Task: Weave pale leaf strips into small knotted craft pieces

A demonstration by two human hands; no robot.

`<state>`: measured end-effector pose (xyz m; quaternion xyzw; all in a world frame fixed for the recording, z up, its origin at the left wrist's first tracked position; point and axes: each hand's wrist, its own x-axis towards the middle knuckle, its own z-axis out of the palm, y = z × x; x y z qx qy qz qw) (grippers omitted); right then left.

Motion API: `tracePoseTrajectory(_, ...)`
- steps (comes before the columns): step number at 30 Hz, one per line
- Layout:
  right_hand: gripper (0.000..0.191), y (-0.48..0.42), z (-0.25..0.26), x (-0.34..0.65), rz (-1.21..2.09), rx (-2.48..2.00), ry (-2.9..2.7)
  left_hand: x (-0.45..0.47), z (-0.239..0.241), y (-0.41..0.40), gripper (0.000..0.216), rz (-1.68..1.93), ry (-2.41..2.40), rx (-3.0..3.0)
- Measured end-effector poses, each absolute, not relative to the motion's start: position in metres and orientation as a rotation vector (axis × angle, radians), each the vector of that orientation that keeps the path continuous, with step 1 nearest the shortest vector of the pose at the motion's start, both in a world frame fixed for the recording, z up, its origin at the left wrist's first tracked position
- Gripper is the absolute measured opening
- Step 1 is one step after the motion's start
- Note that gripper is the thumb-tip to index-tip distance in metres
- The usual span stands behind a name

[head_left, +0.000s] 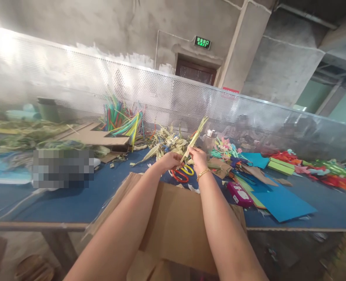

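A long pale green-yellow strip of dried husk (198, 134) slants up to the right above the table. My right hand (197, 156), with a gold chain bracelet at the wrist, pinches it along its lower half. At its lower end my left hand (170, 160) has its fingers closed; they appear to grip the same strip. Just below both hands lie orange-red scissors handles (180, 176) and a yellow loop handle (187, 169). Behind them spreads a loose heap of dried husks (168, 138). A brown cardboard box (175, 218) sits under my forearms.
Colourful pipe cleaners (117, 117) stand in cardboard at the back left. A clear bottle with a metal lid (210, 140), a purple box (239, 194), blue sheets (281, 199) and red and green craft pieces (331, 173) lie to the right. A perforated metal screen (167, 89) closes the table's back.
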<state>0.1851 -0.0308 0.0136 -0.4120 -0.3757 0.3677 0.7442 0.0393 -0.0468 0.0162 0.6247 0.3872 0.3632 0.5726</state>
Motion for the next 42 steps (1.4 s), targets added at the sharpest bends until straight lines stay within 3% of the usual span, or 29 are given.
tracePoseTrajectory(5, 0.024, -0.037, 0.016, 0.179, 0.811, -0.947, -0.829, 0.042, 0.015, -0.048, 0.010, 0.977, 1.001, 1.486)
tracePoseTrajectory(11, 0.020, -0.043, 0.021, 0.176, 0.844, -0.990, -0.834, 0.039, 0.014, -0.045, 0.027, 0.949, 1.087, 1.762)
tracePoseTrajectory(17, 0.023, -0.041, 0.020, 0.182, 0.911, -0.975, -0.838, 0.039, 0.013, -0.046, 0.009, 0.945, 0.947, 1.481)
tracePoseTrajectory(22, 0.028, -0.042, 0.021, 0.186, 0.973, -0.963, -0.841, 0.036, 0.018, -0.049, 0.014, 0.927, 0.961, 1.322)
tracePoseTrajectory(29, 0.033, -0.044, 0.016, 0.178, 1.098, -0.948, -0.998, 0.035, 0.017, -0.037, 0.013, 1.333, 1.137, 1.157)
tracePoseTrajectory(42, 0.034, -0.045, 0.007, 0.159, 0.957, -0.966, -1.106, 0.039, 0.010, -0.028, 0.009, 1.361, 1.063, 1.209)
